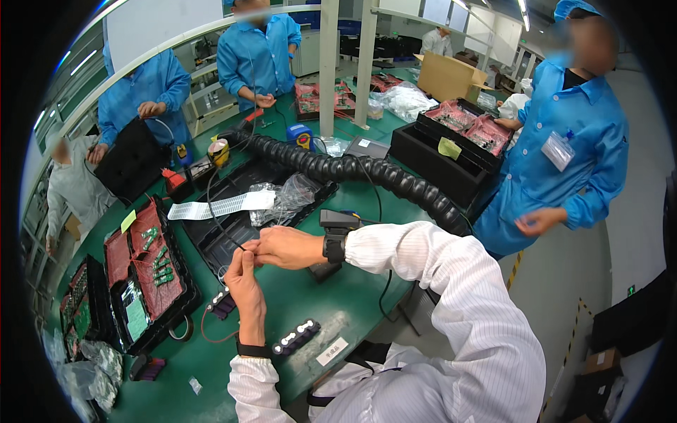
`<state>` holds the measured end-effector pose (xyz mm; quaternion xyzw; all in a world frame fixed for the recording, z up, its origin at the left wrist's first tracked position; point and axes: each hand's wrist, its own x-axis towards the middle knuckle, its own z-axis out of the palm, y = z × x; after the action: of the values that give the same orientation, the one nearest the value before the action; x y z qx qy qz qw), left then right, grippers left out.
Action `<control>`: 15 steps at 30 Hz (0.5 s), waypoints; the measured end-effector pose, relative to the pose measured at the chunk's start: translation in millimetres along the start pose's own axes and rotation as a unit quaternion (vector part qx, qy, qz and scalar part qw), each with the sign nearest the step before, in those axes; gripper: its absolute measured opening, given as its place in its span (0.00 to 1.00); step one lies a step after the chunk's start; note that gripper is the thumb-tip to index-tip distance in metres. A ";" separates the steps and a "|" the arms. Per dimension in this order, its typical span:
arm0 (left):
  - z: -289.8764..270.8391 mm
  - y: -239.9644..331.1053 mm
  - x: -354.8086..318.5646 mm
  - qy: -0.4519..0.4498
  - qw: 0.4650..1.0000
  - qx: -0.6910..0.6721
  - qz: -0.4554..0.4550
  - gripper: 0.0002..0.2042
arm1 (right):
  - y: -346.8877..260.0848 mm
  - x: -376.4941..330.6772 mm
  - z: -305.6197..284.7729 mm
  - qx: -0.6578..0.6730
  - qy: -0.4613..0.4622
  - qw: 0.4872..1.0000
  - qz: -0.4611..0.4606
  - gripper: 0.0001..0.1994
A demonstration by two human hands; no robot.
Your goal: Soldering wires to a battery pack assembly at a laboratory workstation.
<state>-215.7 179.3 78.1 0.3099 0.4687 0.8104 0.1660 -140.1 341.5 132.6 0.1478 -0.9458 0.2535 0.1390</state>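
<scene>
My right hand (290, 247) comes in from the right, its fingers closed on a thin black cable (224, 229) that curves down from above. Just below, my left hand (248, 290) is raised with thumb and fingers pinched at the same cable's lower end. The fingertips meet there and hide what lies between them. Beside my left wrist sits a small dark purple cell pack (221, 304) with a red wire. A similar pack with white round tops (296, 337) lies to the right of that wrist.
A black tray (211, 243) holds a white label sheet (222, 205) and clear plastic bags. A thick black corrugated hose (352, 169) crosses the green table. Open cases (151, 271) with circuit boards stand left. Co-workers in blue coats (557, 155) stand right and across the table.
</scene>
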 end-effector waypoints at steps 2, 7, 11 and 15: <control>1.2 -0.9 0.1 0.005 1.000 0.010 0.005 0.11 | -1.8 0.8 -0.8 -0.014 -0.025 1.000 0.010 0.13; 0.2 -2.2 0.4 0.023 0.999 0.028 0.034 0.11 | 0.7 -3.1 -2.4 0.003 -0.002 1.000 0.008 0.13; 1.1 -2.4 -0.2 0.004 1.000 0.015 0.017 0.10 | 4.8 -2.9 2.2 0.014 0.033 0.999 -0.022 0.14; 5.4 -1.7 -2.4 -0.004 1.000 -0.015 0.016 0.11 | 6.8 -4.3 4.0 0.009 0.029 0.999 -0.013 0.13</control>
<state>-210.4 182.3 77.8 0.3176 0.4514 0.8185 0.1596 -139.2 345.9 124.9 0.1544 -0.9368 0.2648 0.1686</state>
